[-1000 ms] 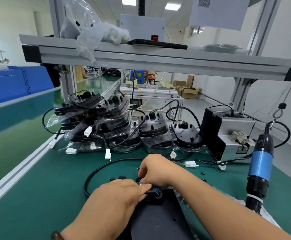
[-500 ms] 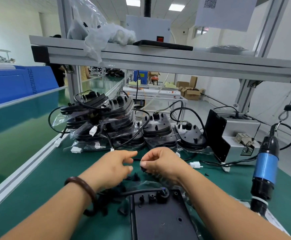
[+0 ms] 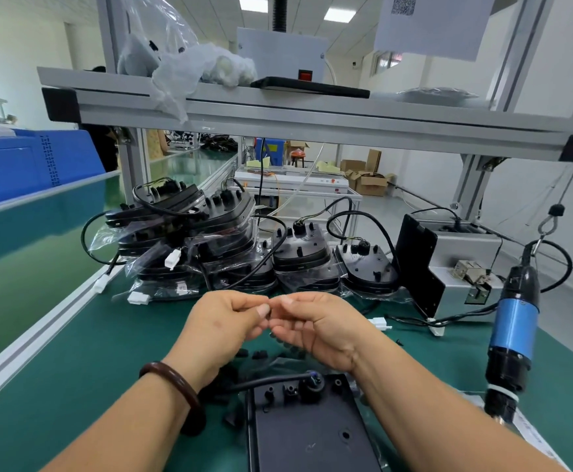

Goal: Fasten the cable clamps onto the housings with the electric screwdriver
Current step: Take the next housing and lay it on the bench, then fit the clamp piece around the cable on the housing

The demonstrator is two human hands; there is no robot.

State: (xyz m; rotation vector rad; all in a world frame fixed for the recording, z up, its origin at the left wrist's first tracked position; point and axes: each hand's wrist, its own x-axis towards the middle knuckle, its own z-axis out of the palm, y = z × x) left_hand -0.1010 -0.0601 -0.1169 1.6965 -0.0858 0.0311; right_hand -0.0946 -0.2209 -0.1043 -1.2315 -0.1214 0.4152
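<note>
Fig.: we see L hand and R hand fingertip to fingertip above the housing. L pinches a small black piece; whether R grips it, we cannot tell. The screwdriver hangs at R, well apart.

You faced a bright workshop.
Your green counter sat under an aluminium shelf; ceiling panels glowed, cardboard boxes behind.

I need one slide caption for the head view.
Left hand and right hand pinch a small dark part together above the black housing; the electric screwdriver hangs untouched at right.
</note>
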